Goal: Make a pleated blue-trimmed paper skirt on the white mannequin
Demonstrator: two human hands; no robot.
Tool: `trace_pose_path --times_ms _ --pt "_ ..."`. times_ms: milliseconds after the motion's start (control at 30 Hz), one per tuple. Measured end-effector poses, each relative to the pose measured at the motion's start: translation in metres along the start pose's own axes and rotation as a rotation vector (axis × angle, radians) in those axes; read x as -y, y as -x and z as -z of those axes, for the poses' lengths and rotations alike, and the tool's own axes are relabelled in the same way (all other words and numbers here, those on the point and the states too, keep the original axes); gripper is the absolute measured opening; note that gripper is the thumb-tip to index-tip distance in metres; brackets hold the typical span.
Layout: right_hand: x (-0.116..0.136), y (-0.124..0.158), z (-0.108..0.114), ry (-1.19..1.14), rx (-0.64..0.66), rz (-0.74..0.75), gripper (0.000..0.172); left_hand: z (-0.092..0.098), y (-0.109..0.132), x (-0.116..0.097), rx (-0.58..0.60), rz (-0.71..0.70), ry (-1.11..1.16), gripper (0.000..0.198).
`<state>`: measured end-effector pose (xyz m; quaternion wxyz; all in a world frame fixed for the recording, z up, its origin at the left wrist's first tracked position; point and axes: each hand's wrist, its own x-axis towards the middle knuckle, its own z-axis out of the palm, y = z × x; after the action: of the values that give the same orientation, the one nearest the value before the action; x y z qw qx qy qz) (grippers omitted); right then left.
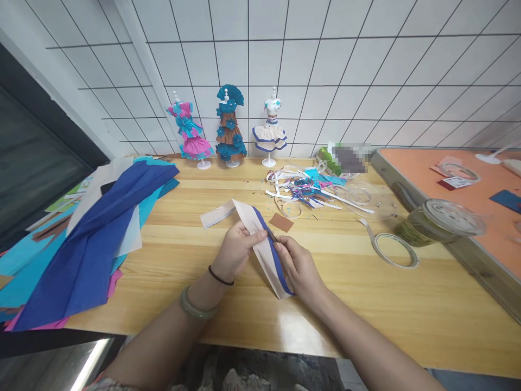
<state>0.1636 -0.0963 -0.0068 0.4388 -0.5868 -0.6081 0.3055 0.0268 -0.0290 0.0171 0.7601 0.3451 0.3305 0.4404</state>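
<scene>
While a cream paper strip (pixel 264 258) with blue edging (pixel 280 271) is bending between the two hands over the wooden table (pixel 345 304), it is looking light, thin and soft, likely to crease or tear rather than slip; whether its near end is touching the wood, I cannot tell. Its folded far end is flopping off to the left, so it is probably best taken by a flat pinch close to the edging, with a light pull keeping it straight. The left hand (pixel 236 247) is gripping it that way, thumb lying across the top and fingers curling at its side and below. The right hand (pixel 299 266) is pinching a slim dark piece (pixel 272 235), too small to identify, between thumb and forefinger against the blue edge, its other fingers curling beside the strip. Both forearms are reaching in from the near side and converging, the left wrist wearing a black band (pixel 221 276) and a bangle (pixel 196 305). Beyond the hands, a brown square (pixel 281 222) is lying near the strip, a tangle of scraps (pixel 309 187) is sitting farther back, and coloured sheets (pixel 89 233) are spreading at the left.
</scene>
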Motion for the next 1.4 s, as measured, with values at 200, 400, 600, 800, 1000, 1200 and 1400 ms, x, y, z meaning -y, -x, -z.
trace_pose_path --times_ms 200,400,600,800,1000,1200,1400 --pt "0.0005 -0.0006 -0.0005 -0.003 0.0 0.002 0.03 0.0004 -0.0003 0.0012 0.006 -0.001 0.007 0.035" --pt "0.0014 -0.001 -0.0001 0.001 -0.007 0.0 0.027 -0.0007 0.0003 0.0006 0.015 -0.002 0.01 0.033" --pt "0.0018 -0.0009 -0.0005 0.004 -0.011 -0.005 0.028 0.0012 -0.0008 0.0012 0.033 -0.001 0.01 0.033" --pt "0.0007 -0.0008 -0.0003 -0.007 -0.013 -0.007 0.027 0.0016 -0.0003 0.0024 0.034 0.007 0.011 0.032" --pt "0.0022 -0.0003 0.0002 -0.078 -0.04 -0.048 0.029 -0.0003 0.0002 0.0009 0.025 0.014 -0.001 0.033" --pt "0.0054 -0.0004 0.0024 -0.122 -0.005 -0.037 0.03 -0.0014 0.0016 0.0009 0.017 -0.012 -0.036 0.029" --pt "0.0036 -0.0013 0.0015 -0.104 -0.028 -0.02 0.029 -0.0018 0.0024 0.0025 0.041 -0.018 -0.057 0.028"
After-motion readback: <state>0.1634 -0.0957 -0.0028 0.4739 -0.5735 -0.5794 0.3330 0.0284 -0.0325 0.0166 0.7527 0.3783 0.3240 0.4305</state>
